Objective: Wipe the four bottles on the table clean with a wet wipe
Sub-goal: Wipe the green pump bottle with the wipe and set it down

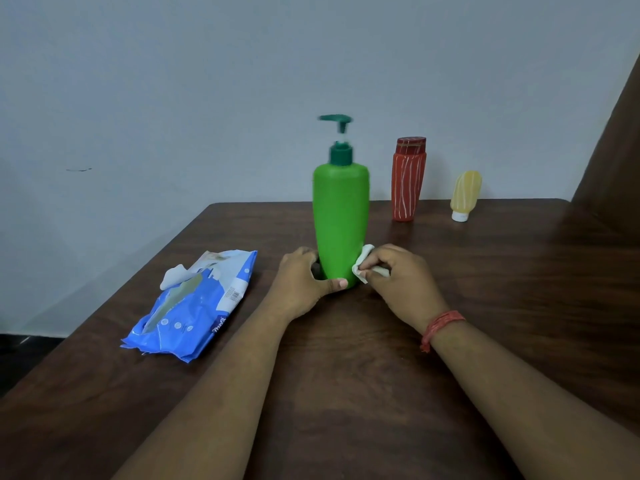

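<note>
A tall green pump bottle [340, 216] stands upright at the middle of the dark wooden table [346, 358]. My left hand [302, 279] grips its base from the left, thumb across the front. My right hand [398, 275] pinches a folded white wet wipe [363, 263] and holds it against the bottle's lower right side. Farther back to the right stand a red bottle with pale streaks [408, 180] and a small yellow tube [464, 195] resting on its white cap. Only three bottles are in view.
A blue pack of wet wipes [197, 303] lies on the table to the left, its flap open with a wipe poking out. The table's left edge runs diagonally behind it. A grey wall rises beyond the far edge. A brown surface fills the far right.
</note>
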Demonstrator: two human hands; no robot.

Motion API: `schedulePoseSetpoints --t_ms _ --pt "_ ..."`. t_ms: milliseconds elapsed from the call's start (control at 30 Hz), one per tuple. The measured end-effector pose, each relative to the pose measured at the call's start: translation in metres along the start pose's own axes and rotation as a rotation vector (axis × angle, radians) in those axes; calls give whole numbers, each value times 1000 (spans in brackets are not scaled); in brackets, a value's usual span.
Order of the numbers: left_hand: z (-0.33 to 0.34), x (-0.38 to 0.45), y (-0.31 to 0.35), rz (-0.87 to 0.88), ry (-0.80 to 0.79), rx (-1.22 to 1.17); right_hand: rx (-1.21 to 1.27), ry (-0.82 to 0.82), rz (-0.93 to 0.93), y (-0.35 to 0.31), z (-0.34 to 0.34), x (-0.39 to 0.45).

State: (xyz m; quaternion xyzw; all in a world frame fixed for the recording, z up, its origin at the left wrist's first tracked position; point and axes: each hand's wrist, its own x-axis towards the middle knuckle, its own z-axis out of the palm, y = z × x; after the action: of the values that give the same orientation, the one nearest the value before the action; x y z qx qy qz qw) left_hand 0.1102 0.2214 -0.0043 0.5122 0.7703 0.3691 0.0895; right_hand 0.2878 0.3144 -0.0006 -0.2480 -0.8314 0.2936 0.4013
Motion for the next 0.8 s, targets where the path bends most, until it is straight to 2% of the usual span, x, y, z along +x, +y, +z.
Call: schedulePoseSetpoints --t_ms 100,267,400,533,667,800 --pt "-1 -1 0 -10 18 77 -46 -27 -29 0 2 0" --pt "0 -4 3 -36 37 35 -64 -30 -21 2 0 0" --pt "7 -18 7 -141 144 18 -37 61 35 7 -7 3" --pt "19 -33 23 -198 233 224 15 170 134 14 -14 7" --pt "38 -36 43 -266 323 316 49 193 188 16 -14 10" --pt "49 -28 57 -344 373 301 66 205 165 13 -14 7"
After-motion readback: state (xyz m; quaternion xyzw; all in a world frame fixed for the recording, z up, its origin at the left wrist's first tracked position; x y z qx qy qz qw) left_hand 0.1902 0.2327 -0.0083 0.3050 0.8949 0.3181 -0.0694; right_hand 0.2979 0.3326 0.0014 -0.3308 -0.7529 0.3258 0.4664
